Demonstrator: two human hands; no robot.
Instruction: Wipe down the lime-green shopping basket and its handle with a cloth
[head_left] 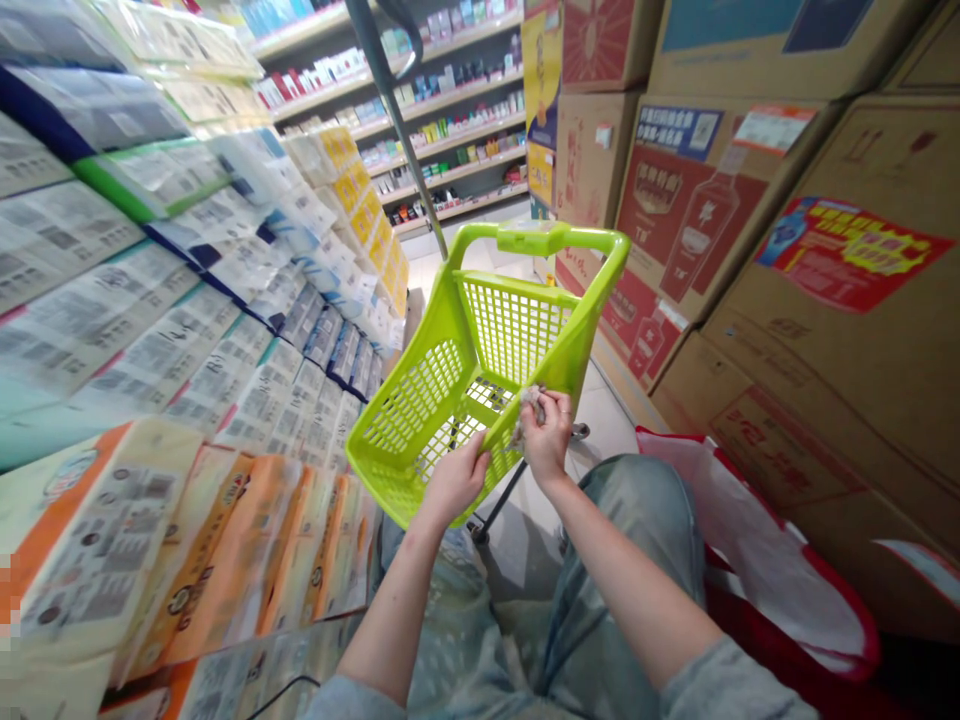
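Observation:
A lime-green plastic shopping cart (517, 325) stands tilted in front of my knees, its slotted basket facing up. My left hand (457, 478) grips the near rim of the basket, fingers curled over the edge. On the cart's right side wall, my right hand (547, 432) presses a crumpled greyish cloth (531, 400) against the green plastic. The cloth is bunched between the fingers, so its full shape is hidden. A dark leg with a caster (480, 532) shows beneath the basket.
Stacked tissue packs (247, 290) line the left, with orange-and-cream packs (247, 540) close by my left arm. Cardboard cartons (690, 220) rise along the right. A red-and-white bag (780, 540) lies beside my right knee. Stocked shelves (450, 100) stand behind.

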